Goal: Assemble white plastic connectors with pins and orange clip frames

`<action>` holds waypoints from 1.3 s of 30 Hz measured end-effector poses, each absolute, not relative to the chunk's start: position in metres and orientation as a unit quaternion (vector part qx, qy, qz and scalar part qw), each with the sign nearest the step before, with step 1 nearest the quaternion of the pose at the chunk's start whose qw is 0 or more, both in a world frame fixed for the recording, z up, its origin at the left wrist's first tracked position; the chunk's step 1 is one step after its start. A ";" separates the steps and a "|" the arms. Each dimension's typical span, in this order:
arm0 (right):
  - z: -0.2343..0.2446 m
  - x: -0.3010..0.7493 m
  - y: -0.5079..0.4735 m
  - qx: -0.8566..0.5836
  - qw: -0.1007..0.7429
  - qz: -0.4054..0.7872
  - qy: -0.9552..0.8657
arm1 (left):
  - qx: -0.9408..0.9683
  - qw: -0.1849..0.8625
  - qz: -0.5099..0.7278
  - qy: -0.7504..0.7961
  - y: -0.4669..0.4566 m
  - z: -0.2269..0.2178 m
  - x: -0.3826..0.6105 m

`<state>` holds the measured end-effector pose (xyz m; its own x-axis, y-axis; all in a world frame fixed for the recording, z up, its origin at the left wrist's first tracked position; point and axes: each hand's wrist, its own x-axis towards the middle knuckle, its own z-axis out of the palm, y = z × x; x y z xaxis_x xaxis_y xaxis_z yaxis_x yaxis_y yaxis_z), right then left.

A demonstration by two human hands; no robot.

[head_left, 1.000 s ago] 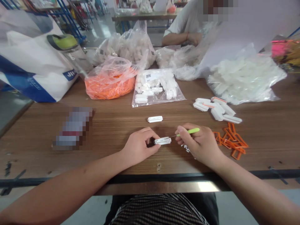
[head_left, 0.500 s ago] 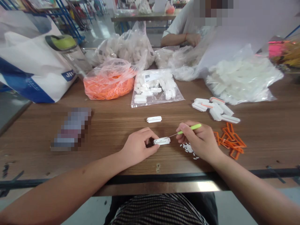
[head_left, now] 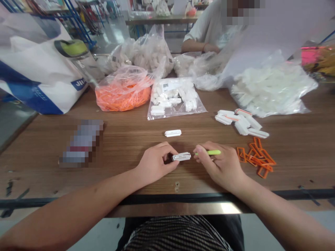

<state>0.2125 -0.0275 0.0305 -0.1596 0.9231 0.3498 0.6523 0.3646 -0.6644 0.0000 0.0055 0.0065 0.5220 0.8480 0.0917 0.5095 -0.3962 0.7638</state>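
Wooden workbench (head_left: pixel 125 137): left hand (head_left: pixel 157 164) pinching a white plastic strip (head_left: pixel 181 157) against the fingertips; right hand (head_left: pixel 222 166) pinching a green-handled pick (head_left: pixel 210 152), orange plastic frames (head_left: pixel 255 157) just beside it.

Loose orange frames (head_left: pixel 263 157), bagged white parts (head_left: pixel 272 90), wooden workbench (head_left: pixel 125 139)

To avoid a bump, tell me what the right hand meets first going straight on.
Probably the white plastic piece in the left hand; the green pick in the right hand points at it, though depth is unclear.
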 end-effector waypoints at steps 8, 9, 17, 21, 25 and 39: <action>0.027 0.218 -0.017 -0.573 0.457 0.384 -0.562 | 0.808 0.342 0.238 0.417 0.007 0.005 -0.002; 0.027 0.218 -0.017 -0.571 0.454 0.393 -0.560 | 0.810 0.340 0.237 0.415 0.007 0.004 -0.002; 0.024 0.215 -0.015 -0.561 0.450 0.413 -0.559 | 0.814 0.334 0.234 0.414 0.007 0.006 -0.002; 0.023 0.215 -0.015 -0.562 0.453 0.415 -0.555 | 0.814 0.335 0.236 0.412 0.006 0.007 -0.001; 0.022 0.215 -0.016 -0.563 0.457 0.413 -0.551 | 0.813 0.335 0.235 0.414 0.006 0.007 -0.001; 0.025 0.219 -0.021 -0.550 0.386 0.312 -0.672 | 0.810 0.340 0.236 0.415 0.006 0.006 -0.001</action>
